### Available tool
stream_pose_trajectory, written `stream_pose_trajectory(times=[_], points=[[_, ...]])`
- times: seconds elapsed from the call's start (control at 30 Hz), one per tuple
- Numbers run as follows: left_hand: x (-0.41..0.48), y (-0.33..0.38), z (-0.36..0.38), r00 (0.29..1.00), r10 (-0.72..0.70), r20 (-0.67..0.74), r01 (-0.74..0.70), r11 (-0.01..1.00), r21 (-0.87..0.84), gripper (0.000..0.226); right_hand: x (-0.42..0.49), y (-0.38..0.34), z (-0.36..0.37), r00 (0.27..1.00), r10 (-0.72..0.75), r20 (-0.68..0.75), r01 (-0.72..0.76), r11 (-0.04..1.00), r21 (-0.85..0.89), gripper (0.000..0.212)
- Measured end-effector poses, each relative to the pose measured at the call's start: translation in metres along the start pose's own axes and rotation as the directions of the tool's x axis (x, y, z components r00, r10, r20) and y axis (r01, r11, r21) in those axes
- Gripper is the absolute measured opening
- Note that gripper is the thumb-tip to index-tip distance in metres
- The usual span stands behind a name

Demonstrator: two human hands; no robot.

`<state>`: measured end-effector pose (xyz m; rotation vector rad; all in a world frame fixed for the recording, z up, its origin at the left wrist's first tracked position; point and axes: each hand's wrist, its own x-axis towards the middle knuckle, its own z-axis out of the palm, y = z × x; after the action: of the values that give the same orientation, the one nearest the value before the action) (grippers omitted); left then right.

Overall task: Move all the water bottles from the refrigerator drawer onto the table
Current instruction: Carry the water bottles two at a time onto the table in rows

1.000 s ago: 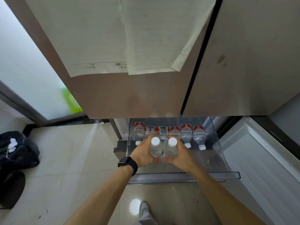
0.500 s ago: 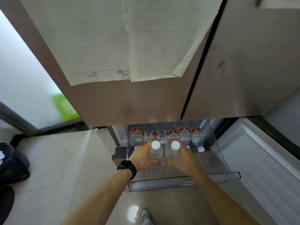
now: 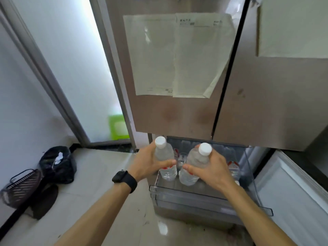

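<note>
My left hand point(image 3: 148, 163) grips a clear water bottle point(image 3: 164, 156) with a white cap, held upright above the open refrigerator drawer point(image 3: 204, 196). Beside it, my right hand point(image 3: 212, 167) grips a second white-capped bottle point(image 3: 196, 161), tilted slightly right. Both bottles are lifted above the drawer's front part. Further bottles with red-and-white labels point(image 3: 233, 166) lie at the back of the clear plastic drawer, partly hidden behind my hands. No table is in view.
The brown fridge doors point(image 3: 177, 112) with taped paper sheets point(image 3: 175, 55) rise above the drawer. An open white panel point(image 3: 292, 189) stands right of it. On the tiled floor at left sit a black bag point(image 3: 56, 164) and a dark basket point(image 3: 21, 187).
Both hands have lifted their bottles up out of the drawer and moved them slightly apart. The view has tilted up and back, showing more of the fridge doors and the floor.
</note>
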<state>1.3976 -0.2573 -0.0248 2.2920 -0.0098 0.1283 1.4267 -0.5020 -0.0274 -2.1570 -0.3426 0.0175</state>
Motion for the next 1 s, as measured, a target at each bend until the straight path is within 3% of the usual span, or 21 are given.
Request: stream_pose_trajectory(times=[0.2, 0.37, 0.6, 0.73, 0.87, 1.0], points=[[-0.099, 0.014, -0.051, 0.976, -0.116, -0.187, 0.129, 0.990, 0.057, 0.048, -0.036, -0.061, 0.033, 0.956, -0.247, 0.158, 0.255, 0.966, -0.036, 0.059], [-0.214, -0.009, -0.096, 0.912, -0.271, -0.308, 0.314, 0.945, 0.096, 0.057, -0.078, -0.109, 0.094, 0.864, -0.376, 0.333, 0.391, 0.920, 0.024, 0.059], [-0.418, -0.046, -0.160, 0.716, -0.458, -0.527, 0.557, 0.830, 0.036, 0.050, -0.183, -0.209, 0.208, 0.621, -0.567, 0.541, 0.589, 0.793, 0.155, 0.053], [-0.554, -0.057, -0.197, 0.574, -0.510, -0.641, 0.680, 0.732, 0.026, 0.044, -0.271, -0.267, 0.284, 0.467, -0.627, 0.623, 0.599, 0.743, 0.298, 0.052], [-0.677, -0.066, -0.227, 0.486, -0.555, -0.675, 0.758, 0.652, 0.010, 0.050, -0.362, -0.322, 0.350, 0.342, -0.671, 0.657, 0.606, 0.693, 0.392, 0.041], [-0.797, -0.081, -0.250, 0.368, -0.605, -0.707, 0.825, 0.562, -0.052, 0.049, -0.457, -0.376, 0.418, 0.223, -0.688, 0.691, 0.596, 0.657, 0.462, 0.044]])
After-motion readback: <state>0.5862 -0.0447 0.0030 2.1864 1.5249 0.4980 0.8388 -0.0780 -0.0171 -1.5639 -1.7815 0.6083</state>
